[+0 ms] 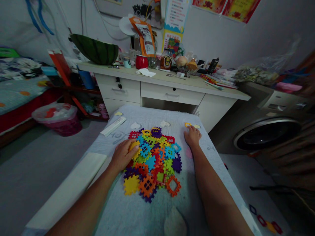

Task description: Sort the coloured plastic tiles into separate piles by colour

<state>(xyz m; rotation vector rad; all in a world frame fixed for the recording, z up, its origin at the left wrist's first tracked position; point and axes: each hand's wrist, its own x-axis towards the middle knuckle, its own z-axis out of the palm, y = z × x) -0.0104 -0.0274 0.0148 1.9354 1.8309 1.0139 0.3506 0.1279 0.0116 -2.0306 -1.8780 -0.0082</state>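
Note:
A heap of toothed-edge plastic building tiles (150, 162) in red, orange, yellow, green, blue and purple lies on the cloth-covered table (182, 209). At the heap's left side my left hand (123, 154) is closed around a yellow tile (135, 149), thumb across its face. My right hand (193, 135) rests apart from the heap, near the table's far right corner. Its fingers are spread, with the fingertips at the near edge of another yellow tile (188, 124). That tile is partly covered by the fingers.
Behind the table stands a white desk (120, 74) carrying a watermelon piece (98, 49), a red pot (141, 61) and jars. A washing machine (267, 114) is at right. On the floor are a pink basket (59, 121) and several linked pieces (262, 220).

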